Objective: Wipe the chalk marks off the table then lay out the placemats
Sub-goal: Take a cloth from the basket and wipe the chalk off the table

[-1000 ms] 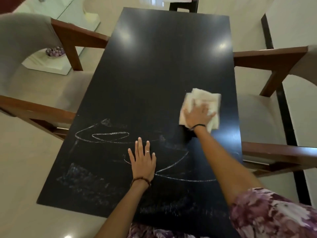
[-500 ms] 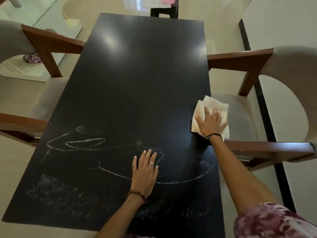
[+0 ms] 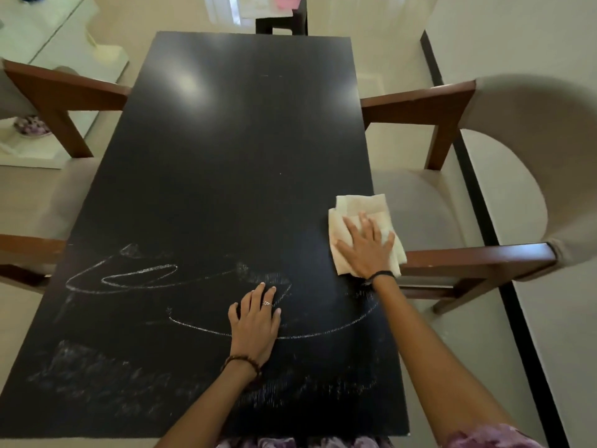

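Note:
A long black table [image 3: 232, 163] carries white chalk marks [image 3: 139, 274] across its near half: looping lines at mid-left, a curved line in the centre and smudges by the near edge. A folded cream cloth [image 3: 358, 206] lies at the table's right edge, partly overhanging it. My right hand [image 3: 365, 245] presses flat on the cloth with fingers spread. My left hand [image 3: 255, 321] rests flat on the table over the curved chalk line, fingers straight. No placemats are in view.
Wooden armchairs with beige seats flank the table, one on the right [image 3: 468, 202] and one on the left [image 3: 55, 101]. A dark chair [image 3: 281, 22] stands at the far end. A white glass-topped unit [image 3: 48, 43] sits at far left.
My right hand slid the cloth rightward to the table's right edge. The curved chalk line's upper right part looks fainter. My left hand stayed flat on the table.

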